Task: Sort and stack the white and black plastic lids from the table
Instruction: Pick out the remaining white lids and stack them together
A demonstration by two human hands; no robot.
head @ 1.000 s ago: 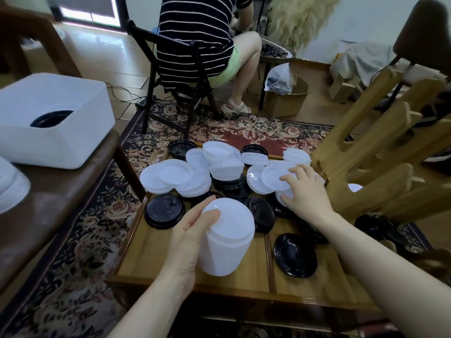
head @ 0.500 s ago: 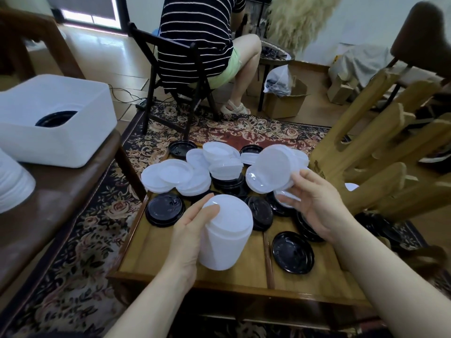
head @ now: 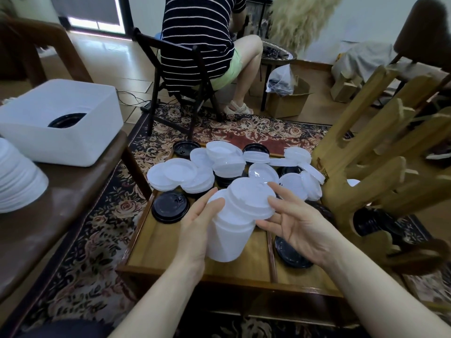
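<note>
At the far left edge, a pile of white lids (head: 17,184) sits on a dark side table (head: 61,215), and behind it stands a white bin (head: 61,132) with a black lid (head: 67,120) inside. Over the low wooden table (head: 170,250), the left hand (head: 197,225) curls its fingers and thumb round a tall stack of white lids (head: 229,235), held tilted above the tabletop. A single white lid (head: 251,197) lies askew on the top of that stack. The right hand (head: 297,225) is just beside it, palm up, fingers spread and relaxed; its fingertips touch the lid's rim without gripping. Loose white lids (head: 178,176) and black lids (head: 170,207) cover the table's far half. On the right, a pale wooden rack (head: 366,152) rises. Beyond, a person in a striped shirt (head: 195,35) sits on a chair.
</note>
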